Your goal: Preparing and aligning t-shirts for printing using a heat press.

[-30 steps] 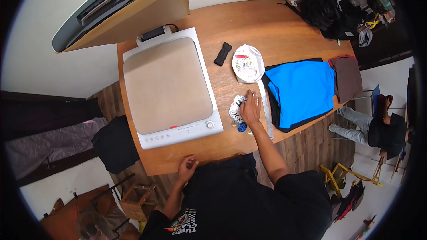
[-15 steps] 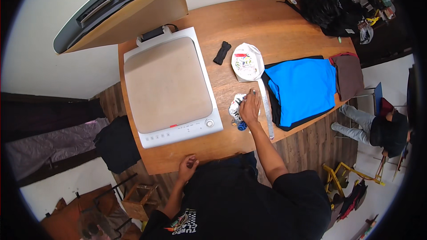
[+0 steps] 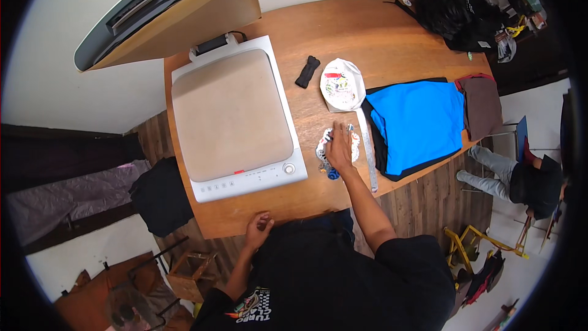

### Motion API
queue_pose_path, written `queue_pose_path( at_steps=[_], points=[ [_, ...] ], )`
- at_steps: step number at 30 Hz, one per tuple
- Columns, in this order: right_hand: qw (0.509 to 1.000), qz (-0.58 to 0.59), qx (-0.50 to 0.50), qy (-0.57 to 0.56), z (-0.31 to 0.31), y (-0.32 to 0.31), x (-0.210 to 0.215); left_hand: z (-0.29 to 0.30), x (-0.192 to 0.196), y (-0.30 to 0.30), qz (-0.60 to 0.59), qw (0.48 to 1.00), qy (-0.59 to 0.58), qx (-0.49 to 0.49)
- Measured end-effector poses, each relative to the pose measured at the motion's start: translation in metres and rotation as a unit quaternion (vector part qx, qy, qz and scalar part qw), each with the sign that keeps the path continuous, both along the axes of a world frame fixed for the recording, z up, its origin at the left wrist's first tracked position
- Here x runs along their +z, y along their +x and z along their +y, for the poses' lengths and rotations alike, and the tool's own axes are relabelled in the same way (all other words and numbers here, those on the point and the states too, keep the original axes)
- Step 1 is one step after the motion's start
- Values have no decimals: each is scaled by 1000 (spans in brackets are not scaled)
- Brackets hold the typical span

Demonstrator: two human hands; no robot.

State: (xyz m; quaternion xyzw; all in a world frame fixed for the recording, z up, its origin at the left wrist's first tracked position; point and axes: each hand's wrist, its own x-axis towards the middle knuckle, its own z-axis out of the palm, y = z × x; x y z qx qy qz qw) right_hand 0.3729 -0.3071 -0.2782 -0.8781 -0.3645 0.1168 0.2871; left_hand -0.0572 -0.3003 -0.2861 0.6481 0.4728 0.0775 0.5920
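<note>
My right hand [image 3: 339,152] lies over several small colourful printed cut-outs [image 3: 354,142] with white edges, its fingers stretched and touching them. More cut-outs, dark and blue [image 3: 333,173], show below the palm; the hand hides part of the pile. Just right of it runs a steel ruler [image 3: 370,158]. Beyond stands a white tub [image 3: 342,87] with more printed pieces on top. At the table's front edge my left hand [image 3: 260,229] rests with loosely curled fingers and nothing visible in them. Left of the cut-outs sits a heat press with a beige pad [image 3: 229,116], its lid [image 3: 184,21] raised.
A folded bright blue cloth [image 3: 419,124] lies over black cloth at the right, beside a brown folded cloth [image 3: 482,104]. A black bundle [image 3: 307,72] lies near the tub. A black bag [image 3: 468,21] occupies the far right corner. Another person [image 3: 533,184] is at the right.
My right hand has shifted slightly left and toward me over the cut-outs, uncovering pieces on its right side. The left hand stays in place.
</note>
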Motion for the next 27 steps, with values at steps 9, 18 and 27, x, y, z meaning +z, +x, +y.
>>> queue_pose_path(
  at_steps=[9,18,27],
  points=[
    [989,52,132,29,-15,-12,-7,-2,3,-5,26,999,-19,10],
    [947,-74,300,-92,-20,-34,-1,2,-1,-2,2,1000,8,-4],
    [953,-122,278,-18,-28,-23,-19,-1,-6,-3,-21,999,24,-12]
  ],
)
